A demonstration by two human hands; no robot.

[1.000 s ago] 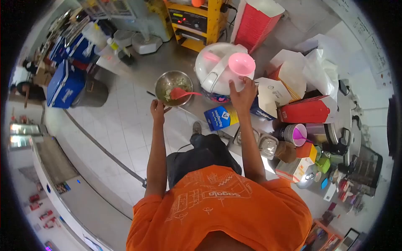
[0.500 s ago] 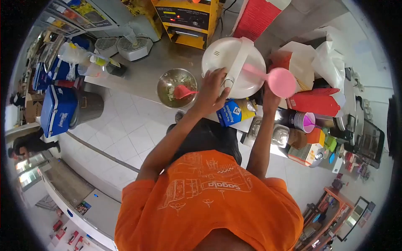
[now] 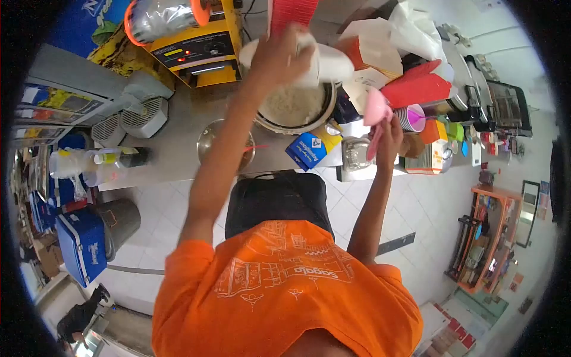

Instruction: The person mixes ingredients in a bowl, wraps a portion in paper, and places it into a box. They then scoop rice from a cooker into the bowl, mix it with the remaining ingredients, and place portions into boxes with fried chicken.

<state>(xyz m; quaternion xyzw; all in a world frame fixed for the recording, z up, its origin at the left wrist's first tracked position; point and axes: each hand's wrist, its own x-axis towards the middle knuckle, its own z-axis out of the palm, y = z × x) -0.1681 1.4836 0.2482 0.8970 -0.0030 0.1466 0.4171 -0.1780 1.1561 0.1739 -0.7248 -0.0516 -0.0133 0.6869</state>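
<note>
A round white rice cooker stands on the counter with its lid [image 3: 334, 65] raised and tilted back. White cooked rice [image 3: 292, 107] shows in the pot under it. My left hand [image 3: 279, 59] is at the raised lid, its fingers curled toward the edge and blurred by motion. In my right hand [image 3: 389, 137] is a pink scoop [image 3: 377, 108], its bowl up and its handle pointing down, held to the right of the cooker. Partly behind my left forearm sits a steel bowl [image 3: 208, 143] with a red spoon in it.
A blue and yellow packet [image 3: 312, 149] lies before the cooker, beside a clear plastic container [image 3: 357, 153]. Red and white food boxes [image 3: 416, 86] and stacked cups [image 3: 410, 118] are on the right. A yellow sealing machine [image 3: 193, 53] stands back left. One person [image 3: 83, 315] is far left.
The cooker lid has swung up from closed, and the rice is exposed. My left hand has moved up and away with it. My right hand has drawn the pink scoop back off the lid.
</note>
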